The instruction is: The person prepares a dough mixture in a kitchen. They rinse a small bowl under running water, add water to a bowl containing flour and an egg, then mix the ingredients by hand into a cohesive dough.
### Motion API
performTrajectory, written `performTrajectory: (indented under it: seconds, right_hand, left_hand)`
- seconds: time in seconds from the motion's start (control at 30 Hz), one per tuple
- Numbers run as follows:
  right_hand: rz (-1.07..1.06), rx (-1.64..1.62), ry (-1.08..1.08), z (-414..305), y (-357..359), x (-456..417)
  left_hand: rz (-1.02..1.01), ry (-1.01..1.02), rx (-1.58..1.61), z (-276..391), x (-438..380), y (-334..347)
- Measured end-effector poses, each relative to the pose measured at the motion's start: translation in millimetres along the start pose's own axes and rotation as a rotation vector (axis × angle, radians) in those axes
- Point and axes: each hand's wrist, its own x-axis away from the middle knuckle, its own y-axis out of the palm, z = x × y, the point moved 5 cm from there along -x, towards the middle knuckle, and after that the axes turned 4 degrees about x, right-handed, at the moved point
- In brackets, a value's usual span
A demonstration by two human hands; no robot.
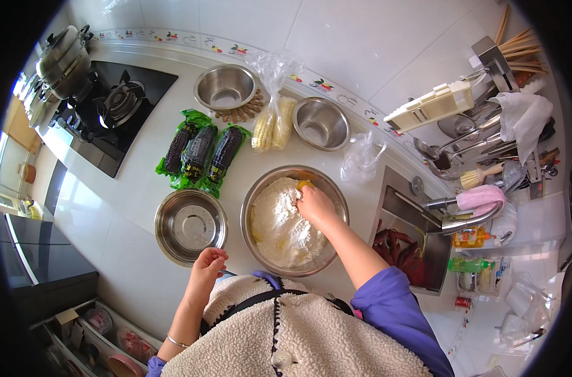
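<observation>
My right hand (315, 204) reaches into a large steel bowl (246, 235) holding white flour (286, 226) with yellowish patches. Its fingers dip into the flour at the upper right, touching a small yellow-orange thing (305, 184), perhaps egg yolk; whether they grip it is unclear. My left hand (209, 269) hovers by the lower right rim of a smaller, empty steel bowl (192, 227), its fingers curled and apparently holding nothing. Behind that bowl lie several dark corn cobs (199, 153) in green-edged packs. Pale corn cobs (273, 125) in a clear plastic bag stand farther back.
Two steel bowls (225, 87) (322, 123) stand near the wall, one on a wooden trivet (241, 109). A gas hob (121, 101) is at left. At right, a sink (436, 264) holds reddish, elongated vegetables (401, 249); utensils (474, 141) hang beyond. A crumpled plastic bag (362, 158) lies near the sink.
</observation>
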Motion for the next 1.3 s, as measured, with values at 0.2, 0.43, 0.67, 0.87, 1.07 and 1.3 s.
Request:
performTrajectory:
  seconds: [0.2,0.43,0.67,0.87,1.07,1.3]
  right_hand:
    - [-0.021,0.068,-0.175,-8,5,5]
    - [-0.189,0.062,-0.436,-23,-21,73]
    - [-0.054,0.087,-0.178,-5,-46,51]
    - [-0.030,0.078,-0.071,-4,-19,22]
    - [0.010,0.153,-0.195,0,7,-3]
    - [0.066,0.091,-0.200,-6,-9,10]
  left_hand:
    - [-0.011,-0.006,-0.017,1,3,5]
    - [-0.005,-0.004,-0.028,-2,0,3]
    - [-0.012,-0.012,-0.022,-2,0,9]
    - [0.016,0.029,-0.036,-6,-1,4]
    - [0.017,0.075,-0.079,-5,2,6]
    - [-0.008,0.080,-0.183,-12,0,8]
